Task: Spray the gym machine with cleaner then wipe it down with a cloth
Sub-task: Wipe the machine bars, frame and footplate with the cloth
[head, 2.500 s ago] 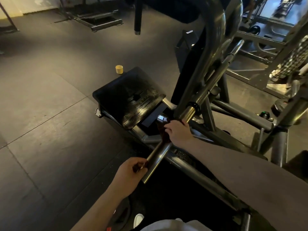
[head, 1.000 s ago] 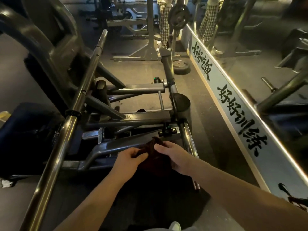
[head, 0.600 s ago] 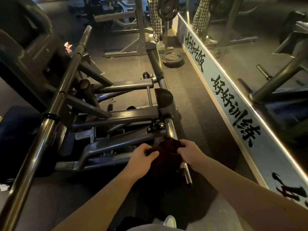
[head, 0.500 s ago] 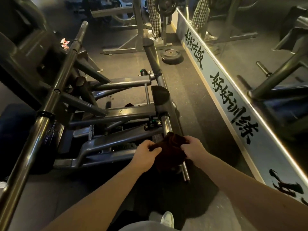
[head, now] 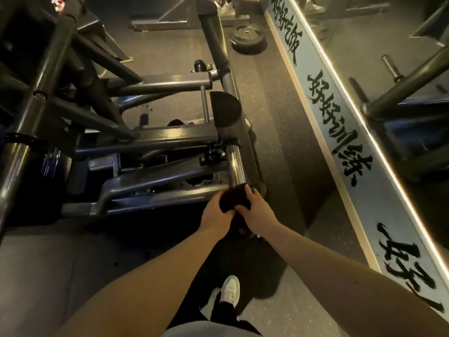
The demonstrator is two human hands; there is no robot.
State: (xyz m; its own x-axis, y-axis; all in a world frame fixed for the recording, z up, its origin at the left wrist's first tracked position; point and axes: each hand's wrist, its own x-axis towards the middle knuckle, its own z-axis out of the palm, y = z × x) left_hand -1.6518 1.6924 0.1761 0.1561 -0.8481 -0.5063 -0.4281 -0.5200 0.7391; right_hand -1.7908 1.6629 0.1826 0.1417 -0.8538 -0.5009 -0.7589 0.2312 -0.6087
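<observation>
Just lowered the dark cloth [head: 234, 197] onto the chrome bar [head: 237, 164] end, with left hand [head: 216, 214] and right hand [head: 258, 211] curled, pinching it; wiping likely starts here.

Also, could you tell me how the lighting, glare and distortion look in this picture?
Head view: dim, warm light; glare streaks the chrome bar beyond the dark cloth; the machine sinks into shadow underneath; the wide lens stretches the forearms toward the lower corners; little blur.

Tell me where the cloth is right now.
In the head view, the dark cloth is at centre, gripped between the left hand and right hand at the near end of the chrome bar.
</observation>
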